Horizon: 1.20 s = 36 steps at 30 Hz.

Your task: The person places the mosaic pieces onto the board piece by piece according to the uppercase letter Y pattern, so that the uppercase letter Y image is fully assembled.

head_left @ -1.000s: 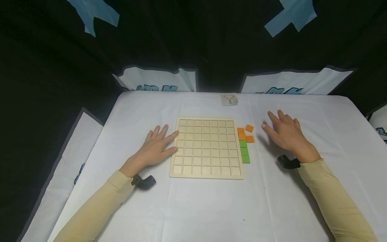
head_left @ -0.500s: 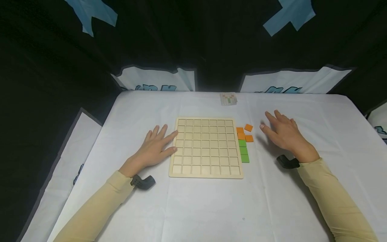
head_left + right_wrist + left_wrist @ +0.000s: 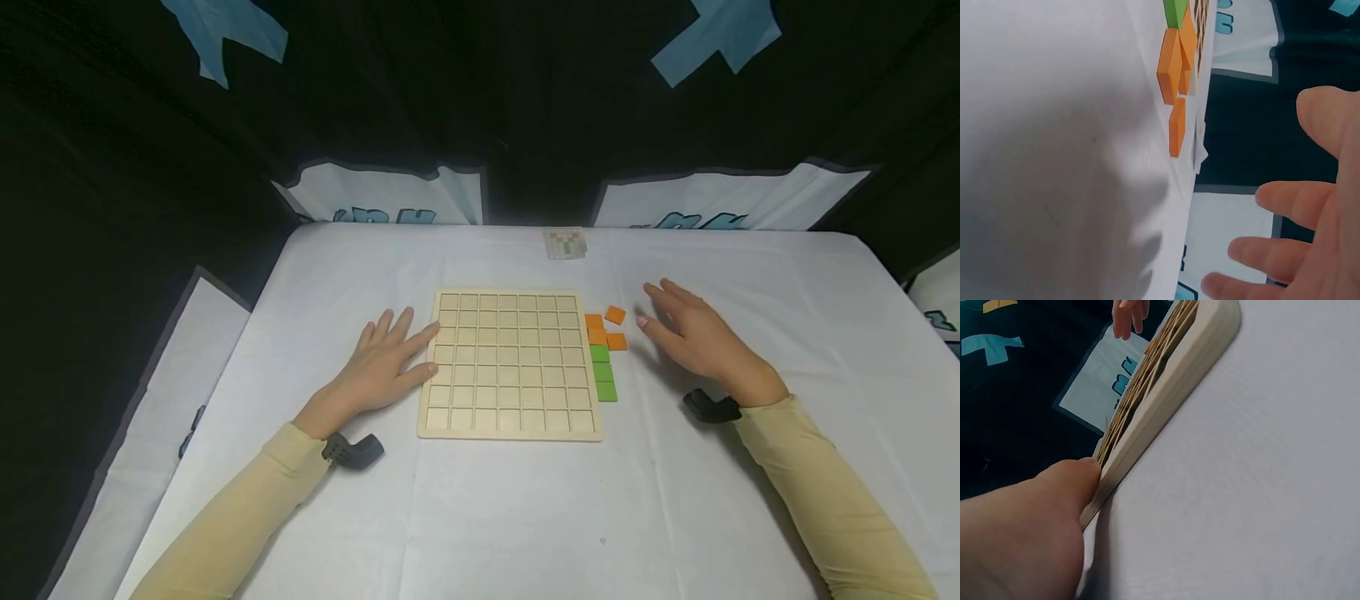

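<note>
Lying on the white-clothed bench (image 3: 510,517), a pale square wooden grid board (image 3: 508,365) meets the spread left hand (image 3: 375,371); square green tiles (image 3: 604,371) and orange tiles (image 3: 596,335) lie rightward, near the raised right hand (image 3: 693,340), fingers apart. Behind hangs black cloth (image 3: 510,108).

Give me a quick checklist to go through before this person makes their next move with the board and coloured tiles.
1. Board steadied: ok; thumb and index finger of the left hand touch its left edge.
2. Right hand free: ok; it holds nothing and hovers above the table.
3. Orange tiles reachable: ok, probably; they lie between board and right hand.
4. Green tiles lined up: ok; in a column beside the board's right edge.
5. Small card readable: cannot tell; its print is too small.
</note>
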{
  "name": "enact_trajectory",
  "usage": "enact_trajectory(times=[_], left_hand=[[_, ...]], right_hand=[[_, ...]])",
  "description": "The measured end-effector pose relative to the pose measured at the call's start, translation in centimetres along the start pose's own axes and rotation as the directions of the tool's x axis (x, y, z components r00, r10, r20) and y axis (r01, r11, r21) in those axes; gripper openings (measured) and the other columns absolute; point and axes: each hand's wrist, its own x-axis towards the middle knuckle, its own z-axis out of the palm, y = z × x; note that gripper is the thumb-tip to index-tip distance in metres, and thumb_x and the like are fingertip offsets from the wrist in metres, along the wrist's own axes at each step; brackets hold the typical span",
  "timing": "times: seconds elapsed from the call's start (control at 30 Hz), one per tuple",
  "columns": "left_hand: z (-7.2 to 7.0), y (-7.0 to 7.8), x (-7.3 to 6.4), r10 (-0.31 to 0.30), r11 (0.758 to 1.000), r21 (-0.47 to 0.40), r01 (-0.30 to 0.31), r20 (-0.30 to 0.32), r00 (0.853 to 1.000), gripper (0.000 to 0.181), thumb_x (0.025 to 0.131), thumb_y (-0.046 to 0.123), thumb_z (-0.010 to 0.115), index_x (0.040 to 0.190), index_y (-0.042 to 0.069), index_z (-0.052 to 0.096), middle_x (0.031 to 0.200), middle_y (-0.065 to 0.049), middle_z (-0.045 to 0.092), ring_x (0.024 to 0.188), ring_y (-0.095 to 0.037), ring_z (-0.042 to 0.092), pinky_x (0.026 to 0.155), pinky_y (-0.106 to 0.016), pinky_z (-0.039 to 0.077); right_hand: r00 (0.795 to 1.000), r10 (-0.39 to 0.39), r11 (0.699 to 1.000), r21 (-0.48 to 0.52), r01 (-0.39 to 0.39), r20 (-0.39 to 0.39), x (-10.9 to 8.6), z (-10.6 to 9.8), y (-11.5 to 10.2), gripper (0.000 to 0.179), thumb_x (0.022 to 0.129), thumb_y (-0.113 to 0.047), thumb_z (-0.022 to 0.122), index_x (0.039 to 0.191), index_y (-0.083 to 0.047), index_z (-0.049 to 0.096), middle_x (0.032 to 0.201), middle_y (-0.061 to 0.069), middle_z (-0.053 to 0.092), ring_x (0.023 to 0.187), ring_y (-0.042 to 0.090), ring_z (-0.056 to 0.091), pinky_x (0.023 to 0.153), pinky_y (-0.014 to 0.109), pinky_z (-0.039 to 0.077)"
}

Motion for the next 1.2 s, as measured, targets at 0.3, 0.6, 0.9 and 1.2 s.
enact_trajectory(times=[0.3,0.6,0.9,1.2], left_hand=[[0.1,-0.1,0.1,-0.001,1.0,0.001,0.001,0.005,1.0,0.068,0.102,0.048,0.051,0.161,0.02,0.032,0.17,-0.026,0.011,0.157,-0.052,-0.001,0.124,-0.07,0.0],[0.2,-0.1,0.2,-0.006,1.0,0.001,0.006,0.002,1.0,0.068,0.102,0.048,0.051,0.161,0.021,0.032,0.17,-0.025,0.01,0.157,-0.051,-0.001,0.124,-0.069,0.0],[0.2,-0.1,0.2,-0.004,1.0,0.003,0.004,0.003,1.0,0.068,0.102,0.048,0.052,0.161,0.02,0.032,0.17,-0.025,0.01,0.157,-0.051,-0.001,0.124,-0.069,-0.001],[0.2,-0.2,0.3,0.0,1.0,0.0,0.0,0.007,1.0,0.068,0.102,0.049,0.051,0.161,0.021,0.032,0.17,-0.025,0.01,0.157,-0.051,-0.002,0.124,-0.069,-0.001]], right_hand=[[0.994,-0.092,0.988,0.116,0.099,-0.064,-0.2,0.4,-0.6,0.056,0.1,-0.024,0.065,0.147,0.001,0.05,0.152,0.026,0.049,0.137,0.044,0.049,0.111,0.063,0.043],[0.981,-0.172,0.961,0.204,0.188,-0.094,-0.1,1.4,-1.0,0.045,0.094,-0.01,0.07,0.136,0.001,0.062,0.135,0.021,0.065,0.111,0.036,0.066,0.093,0.054,0.057],[0.975,-0.207,0.947,0.235,0.221,-0.083,0.1,2.6,-1.3,0.044,0.087,-0.001,0.076,0.13,0.002,0.067,0.132,0.021,0.068,0.106,0.035,0.071,0.092,0.051,0.057],[0.97,-0.238,0.949,0.201,0.244,-0.056,0.0,2.9,-1.7,0.041,0.085,0.003,0.077,0.124,0.002,0.069,0.124,0.022,0.071,0.112,0.037,0.069,0.094,0.052,0.057]])
